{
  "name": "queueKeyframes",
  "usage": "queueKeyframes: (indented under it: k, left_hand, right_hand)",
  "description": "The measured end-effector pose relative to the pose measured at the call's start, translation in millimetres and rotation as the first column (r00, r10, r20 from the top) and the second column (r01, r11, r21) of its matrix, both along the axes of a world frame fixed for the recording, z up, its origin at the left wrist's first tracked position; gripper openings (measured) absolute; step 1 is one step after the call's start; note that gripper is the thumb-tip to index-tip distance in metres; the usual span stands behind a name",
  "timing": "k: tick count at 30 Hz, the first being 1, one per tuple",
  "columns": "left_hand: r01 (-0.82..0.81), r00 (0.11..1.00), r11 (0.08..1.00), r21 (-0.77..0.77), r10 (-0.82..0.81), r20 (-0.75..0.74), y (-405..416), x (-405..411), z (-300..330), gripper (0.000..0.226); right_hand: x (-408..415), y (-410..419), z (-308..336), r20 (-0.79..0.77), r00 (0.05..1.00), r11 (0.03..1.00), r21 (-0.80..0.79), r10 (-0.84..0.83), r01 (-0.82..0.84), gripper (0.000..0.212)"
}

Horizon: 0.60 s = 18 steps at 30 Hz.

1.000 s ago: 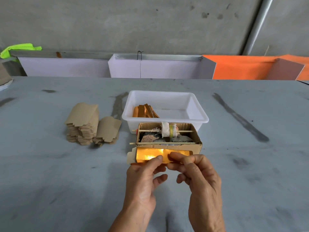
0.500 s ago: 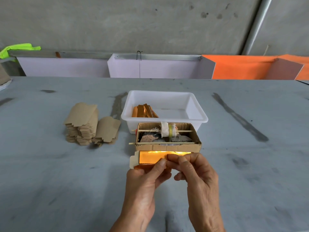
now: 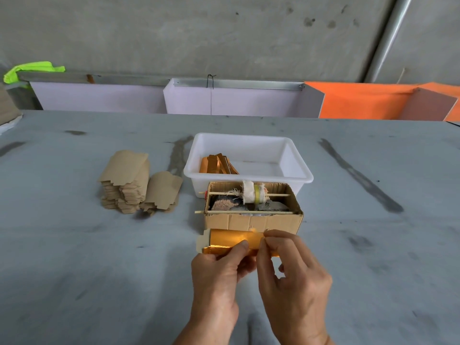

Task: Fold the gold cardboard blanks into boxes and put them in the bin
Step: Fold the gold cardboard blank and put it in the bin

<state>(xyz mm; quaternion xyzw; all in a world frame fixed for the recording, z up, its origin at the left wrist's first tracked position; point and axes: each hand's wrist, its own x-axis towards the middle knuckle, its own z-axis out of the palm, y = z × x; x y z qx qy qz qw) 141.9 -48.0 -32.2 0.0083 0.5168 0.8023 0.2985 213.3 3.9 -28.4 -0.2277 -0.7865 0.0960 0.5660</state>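
Note:
I hold a gold cardboard blank lengthwise in front of me, just above the table. My left hand grips its near edge with the thumb on top. My right hand pinches its right part with thumb and forefinger. A plain flap sticks out at the blank's left end. Behind it stands the white bin, with several folded gold boxes lying in its left side. A stack of flat blanks, brown side up, sits on the table to the left.
An open brown carton with sticks, a cloth roll and scraps stands between my hands and the bin. The grey table runs wide on both sides. White and orange panels line the far edge under a concrete wall.
The blank has turned in my hands, so its shiny gold face shows more. My right fingers have moved inward along its top edge. My hands have dropped slightly toward me.

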Motion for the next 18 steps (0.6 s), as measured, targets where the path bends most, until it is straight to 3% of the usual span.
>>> queueKeyframes:
  k: [4,18]
  left_hand:
    - [-0.015,1.0,1.0,-0.005,0.015,0.02,1.1,0.7,0.8,0.007]
    - [-0.016,1.0,1.0,-0.017,0.016,0.007,3.8,3.6,8.4,0.013]
  right_hand:
    - [0.7,3.1,-1.4,-0.002,0.998,0.993,0.106,-0.055,0.055,0.02]
    - [-2.5,2.2,-11.8,0.077,0.996,0.991,0.125,-0.052,0.042,0.021]
